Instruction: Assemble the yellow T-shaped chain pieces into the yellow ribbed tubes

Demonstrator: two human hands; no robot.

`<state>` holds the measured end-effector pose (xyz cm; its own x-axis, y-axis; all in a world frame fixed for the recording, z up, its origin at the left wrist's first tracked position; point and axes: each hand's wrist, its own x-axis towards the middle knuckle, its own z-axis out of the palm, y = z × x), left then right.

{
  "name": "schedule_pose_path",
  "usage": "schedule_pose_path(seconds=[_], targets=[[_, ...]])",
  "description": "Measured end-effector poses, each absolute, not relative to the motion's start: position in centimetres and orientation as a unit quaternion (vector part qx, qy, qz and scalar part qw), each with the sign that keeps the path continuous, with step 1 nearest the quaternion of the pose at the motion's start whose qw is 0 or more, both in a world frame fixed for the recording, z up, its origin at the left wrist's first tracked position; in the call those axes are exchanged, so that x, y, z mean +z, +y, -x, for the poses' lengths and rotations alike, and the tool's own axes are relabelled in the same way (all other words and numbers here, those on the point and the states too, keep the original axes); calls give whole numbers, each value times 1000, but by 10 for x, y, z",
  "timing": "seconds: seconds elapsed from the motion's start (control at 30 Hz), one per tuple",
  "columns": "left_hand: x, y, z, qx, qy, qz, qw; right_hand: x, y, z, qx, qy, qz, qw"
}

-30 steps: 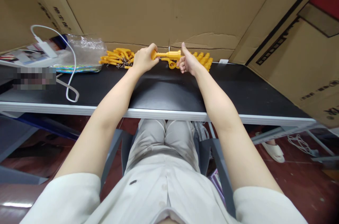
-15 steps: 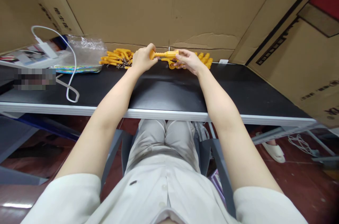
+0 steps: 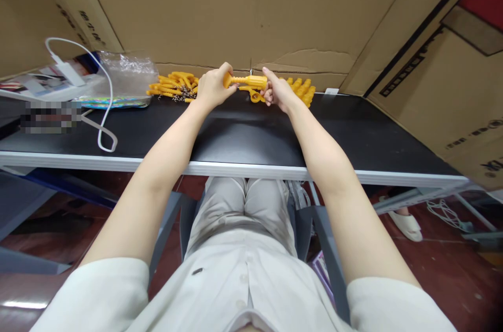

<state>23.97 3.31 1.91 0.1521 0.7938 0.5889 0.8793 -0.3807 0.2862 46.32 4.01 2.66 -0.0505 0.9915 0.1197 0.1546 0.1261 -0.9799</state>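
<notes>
- Reaching both bare arms straight out over the black table [image 3: 243,138], hands raised just above its far edge
- left hand [image 3: 212,88] fingers curled tight round the thin end of a yellow plastic part [image 3: 247,80], thumb on top
- right hand [image 3: 280,92] pinching the thick end between thumb and fingertips; part held level between both hands, above the table
- cardboard walls [image 3: 236,7] close behind and at right
- clear plastic bag [image 3: 126,73] and white cable [image 3: 104,122] on the table's left
- left pile [image 3: 173,86] and right pile [image 3: 302,88] of yellow pieces flank the hands along the back edge
</notes>
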Motion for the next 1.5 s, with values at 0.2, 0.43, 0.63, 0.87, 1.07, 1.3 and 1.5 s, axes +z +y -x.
schedule_pose_path(seconds=[0.2, 0.43, 0.63, 0.87, 1.07, 1.3, 1.5], targets=[[18, 34, -240, -355, -544, 758, 63, 23, 45, -467, 422, -580, 532, 450], [21, 33, -240, -337, -574, 745, 49, 35, 29, -474, 516, -601, 458, 404], [18, 37, -236, -351, -564, 746, 54, 34, 24, -478, 514, -604, 400, 460], [18, 37, -235, -359, -550, 752, 51, 38, 17, -471, 511, -564, 419, 495], [20, 33, -237, -357, -558, 748, 37, 39, 16, -468, 505, -563, 431, 492], [22, 29, -240, -344, -564, 750, 40, 42, 17, -462, 487, -560, 462, 486], [20, 31, -239, -343, -557, 755, 51, 39, 25, -463, 480, -547, 489, 480]])
